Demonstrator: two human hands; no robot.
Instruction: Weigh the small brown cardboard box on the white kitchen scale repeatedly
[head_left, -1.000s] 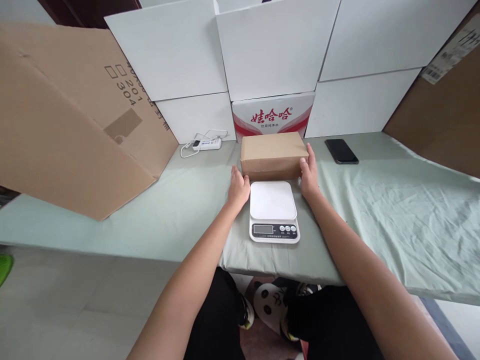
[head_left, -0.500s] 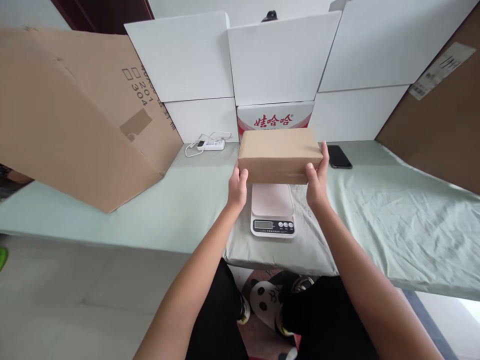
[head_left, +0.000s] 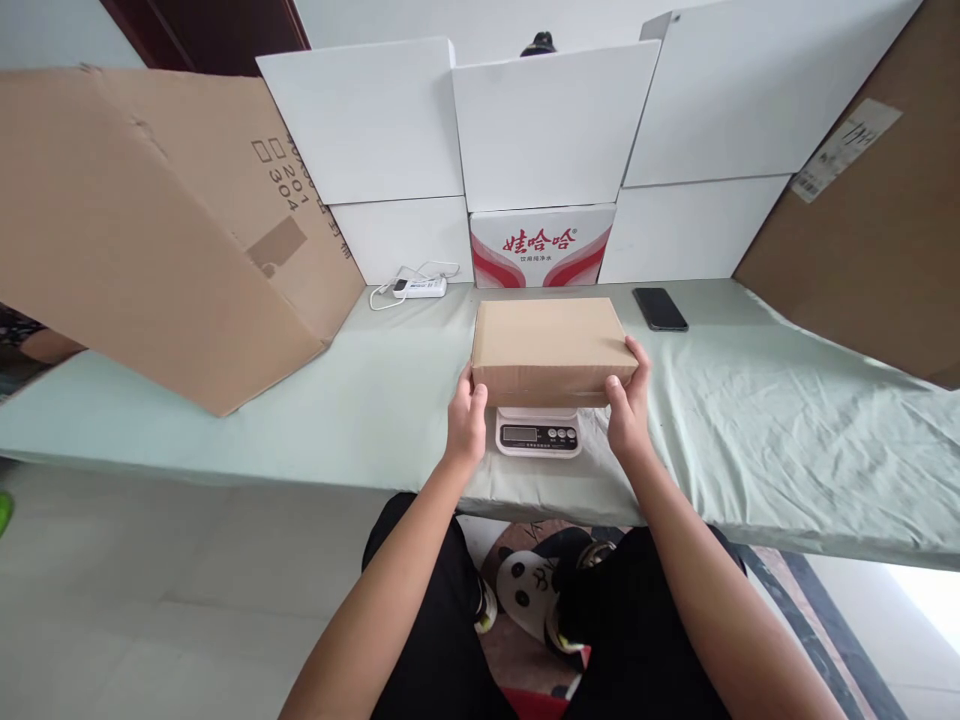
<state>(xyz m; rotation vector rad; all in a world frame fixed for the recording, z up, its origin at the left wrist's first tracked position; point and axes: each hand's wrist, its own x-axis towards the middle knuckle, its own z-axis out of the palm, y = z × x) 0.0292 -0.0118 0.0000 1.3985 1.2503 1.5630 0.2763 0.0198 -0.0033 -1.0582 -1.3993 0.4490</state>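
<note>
White panels and big sheets of brown cardboard are standing behind the tabletop point(head_left: 750, 400), which is lying under a pale green, slightly creased cloth; we are looking down on it from a seat at its near edge. Between our two hands a closed brown cardboard box point(head_left: 551, 345) is sitting flat on a small white kitchen scale point(head_left: 538, 432), covering the whole platform so that only the display strip is showing, just nearer to us than the fingers.

We are judging the box to be stiff and fairly light: its walls are keeping straight edges, nothing is sagging, and a small scale is carrying it; the plain card looks dry and not slippery. The two short ends seem the sound places to take hold, low down near the bottom corners, since the box overhangs the scale on both sides.

The left hand point(head_left: 466, 425) is pressing against the near-left corner, thumb up along the end wall; the right hand point(head_left: 628, 410) is cupping the near-right corner, fingers curled around the end; both are clasping the box rather than lying slack; both forearms are reaching forward from our lap, converging towards the box, wrists straight.

Beyond the right fingers a dark phone point(head_left: 659, 309) is lying on the cloth; beyond the left, a white power strip point(head_left: 420, 288) with its cord.
</note>
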